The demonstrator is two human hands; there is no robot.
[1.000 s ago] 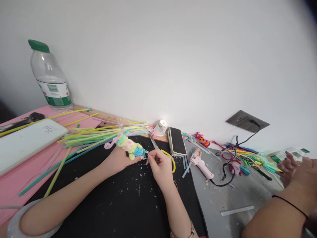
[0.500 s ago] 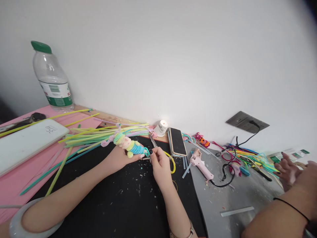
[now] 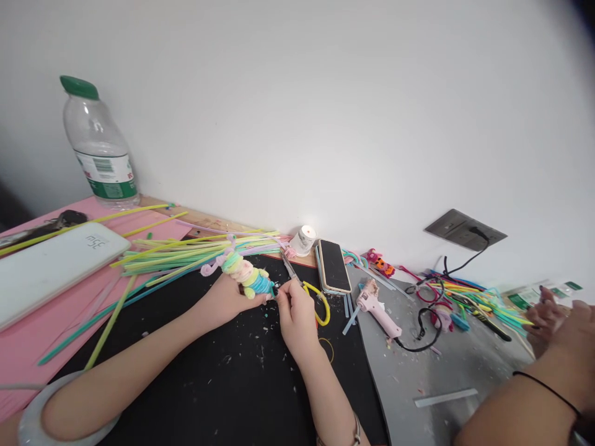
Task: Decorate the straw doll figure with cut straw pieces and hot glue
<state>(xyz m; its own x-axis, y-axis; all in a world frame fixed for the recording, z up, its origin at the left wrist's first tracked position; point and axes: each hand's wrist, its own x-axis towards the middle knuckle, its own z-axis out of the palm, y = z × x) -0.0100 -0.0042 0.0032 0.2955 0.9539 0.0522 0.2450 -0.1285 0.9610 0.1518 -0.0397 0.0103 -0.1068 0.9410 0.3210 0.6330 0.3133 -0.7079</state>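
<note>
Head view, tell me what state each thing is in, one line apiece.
Figure: held, antennae curled
Left hand: closed on the figure
Right hand: fingertips pinched at the figure's end
Scissors: lying down; blades open or shut, cannot tell
Bottle: upright, capped
Phone: flat, screen dark
Glue gun: lying down
Socket: plug inserted

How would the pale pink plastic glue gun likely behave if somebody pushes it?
The glue gun lies flat, so it would probably slide rather than tip. The thin black cord at its handle may restrain it.
</note>
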